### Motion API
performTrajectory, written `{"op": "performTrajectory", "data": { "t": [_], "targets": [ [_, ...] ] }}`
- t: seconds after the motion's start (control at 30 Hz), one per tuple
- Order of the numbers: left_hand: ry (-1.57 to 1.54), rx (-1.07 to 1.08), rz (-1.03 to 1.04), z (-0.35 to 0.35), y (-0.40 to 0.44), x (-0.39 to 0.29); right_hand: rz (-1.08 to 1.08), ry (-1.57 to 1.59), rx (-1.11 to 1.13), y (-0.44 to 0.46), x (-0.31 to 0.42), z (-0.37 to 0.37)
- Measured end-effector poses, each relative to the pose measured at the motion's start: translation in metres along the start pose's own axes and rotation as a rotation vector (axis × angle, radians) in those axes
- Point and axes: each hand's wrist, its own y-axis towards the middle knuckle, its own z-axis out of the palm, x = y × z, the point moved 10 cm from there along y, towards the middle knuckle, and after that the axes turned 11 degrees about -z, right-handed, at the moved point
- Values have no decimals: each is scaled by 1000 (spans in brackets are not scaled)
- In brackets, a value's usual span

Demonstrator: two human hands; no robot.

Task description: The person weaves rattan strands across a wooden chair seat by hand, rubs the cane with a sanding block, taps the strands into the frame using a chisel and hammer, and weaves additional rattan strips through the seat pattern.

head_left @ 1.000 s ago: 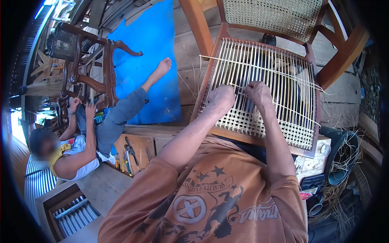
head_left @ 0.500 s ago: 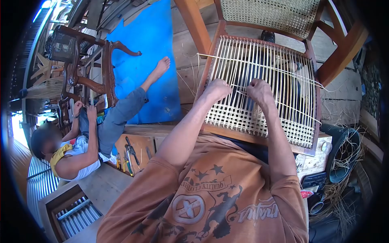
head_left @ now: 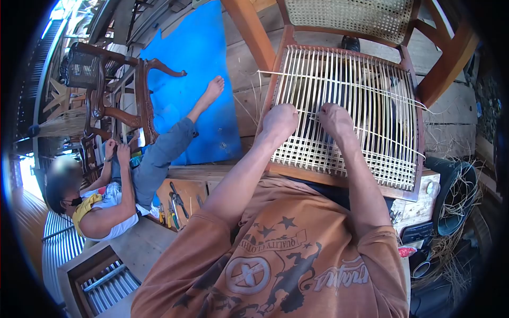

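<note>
The wooden chair seat frame (head_left: 411, 175) lies before me, strung with many pale lengthwise cane strands (head_left: 339, 69). Along its near side, crosswise strands form a woven grid (head_left: 318, 159). My left hand (head_left: 282, 123) is closed over the left part of the seat, fingers pinched at a crosswise cane strand. My right hand (head_left: 336, 122) is also closed, just right of it, on the same strand, which runs on toward the right rail. Another loose crosswise strand (head_left: 307, 78) passes farther up, its ends sticking out past both rails. My fingertips are partly hidden.
At left a co-worker (head_left: 106, 212) sits with both hands at a carved dark chair (head_left: 140, 100). A blue sheet (head_left: 204, 127) covers part of the plank floor. Pliers and other tools (head_left: 175, 204) lie on a board. A dark bucket (head_left: 450, 206) with cane scraps stands right.
My left hand has shifted slightly left and down, turning a little, and my right hand has moved slightly. Both stay closed at the strand. The whole view has shifted a little.
</note>
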Motion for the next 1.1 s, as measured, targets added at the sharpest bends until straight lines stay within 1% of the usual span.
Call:
{"op": "performTrajectory", "data": {
  "t": [0.03, 0.1, 0.17, 0.23, 0.27, 0.3, 0.37, 0.47, 0.57, 0.6, 0.67, 0.7, 0.77, 0.8, 0.83, 0.87, 0.97, 1.0, 1.1],
  "targets": [
    [70, -39, 24, -2, -5, 1, 159, 262, -40, -11, -6, -20],
    [89, -42, 8, 5, -7, 4, 166, 439, -56, -13, -7, -26],
    [151, -99, -16, 6, -7, 2, 200, 429, -101, -15, -8, -30],
    [67, 48, -115, 15, 2, 11, 231, 427, -99, -16, -7, -31],
    [28, 119, -166, 17, 6, 17, 195, 403, -62, -18, -8, -27],
    [-110, 124, -172, 18, 11, 24, 159, 381, -28, -18, -8, -23],
    [-197, 183, -153, 22, 15, 29, 309, 624, 1, -30, -4, -41],
    [-117, 239, -201, 21, 13, 27, 340, 583, 42, -28, -7, -34],
    [-130, 105, -164, 12, 6, 22, 361, 552, 6, -24, -6, -29],
    [-57, 18, -122, 5, 0, 18, 293, 414, -28, -13, -3, -23],
    [86, -160, -33, -14, -13, 6, 344, 472, -9, -18, 2, -29],
    [130, -105, -67, -9, -12, 9, 366, 500, 4, -20, 4, -30],
    [214, 3, -136, 3, -9, 16, 336, 495, 12, -17, 4, -24],
    [219, 32, -119, 9, -3, 19, 335, 499, 3, -17, 1, -23],
    [161, 48, -119, 9, -3, 20, 334, 504, 0, -18, 0, -21],
    [102, 63, -122, 7, -3, 22, 248, 392, 21, -12, 5, -19],
    [-88, 95, -130, 6, 7, 34, 373, 641, -18, -24, -1, -25],
    [-153, 110, -137, 9, 10, 40, 342, 622, -79, -23, -3, -27],
    [-136, 113, -133, 8, 10, 38, 352, 600, -98, -22, -4, -24]
  ]
}}
